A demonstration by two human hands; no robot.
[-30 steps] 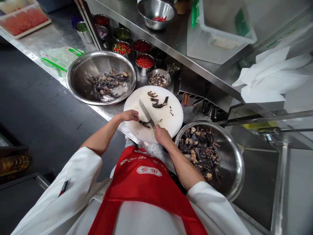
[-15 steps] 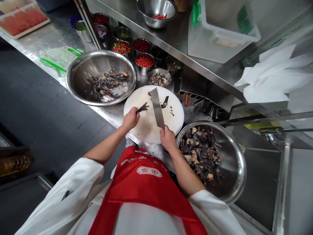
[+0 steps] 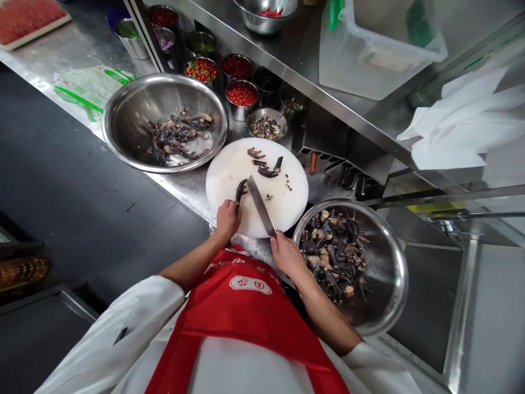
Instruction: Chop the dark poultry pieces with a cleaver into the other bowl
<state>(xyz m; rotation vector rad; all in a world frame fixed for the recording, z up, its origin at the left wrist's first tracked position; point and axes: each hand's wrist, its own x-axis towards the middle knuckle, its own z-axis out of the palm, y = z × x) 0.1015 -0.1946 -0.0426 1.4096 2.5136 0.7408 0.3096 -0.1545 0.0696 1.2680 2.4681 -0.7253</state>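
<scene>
My left hand (image 3: 228,220) is closed around one end of a dark chicken foot (image 3: 241,191) over the near left part of the round white cutting board (image 3: 221,164). In my right hand (image 3: 286,250) is the handle of a cleaver (image 3: 261,206), its blade slanting up and left over the board, with the tip close beside the foot's toes. Cut foot pieces (image 3: 268,172) and small dark bits lie on the far and right parts of the board. A steel bowl (image 3: 118,137) at left holds several dark feet. Another steel bowl (image 3: 391,295) at right holds many dark pieces.
Steel cups of chopped red chilli (image 3: 241,95) and other ingredients stand behind the board, under a metal shelf. A knife rack (image 3: 328,164) is at the board's back right. On the shelf stand a clear plastic bin (image 3: 348,68) and a small bowl (image 3: 254,22). A sink (image 3: 426,295) lies right.
The cleaver has moved nearer to me and its blade now looks narrower, edge-on. My left hand has come lower and right, with the foot turned upward. The view has shifted slightly.
</scene>
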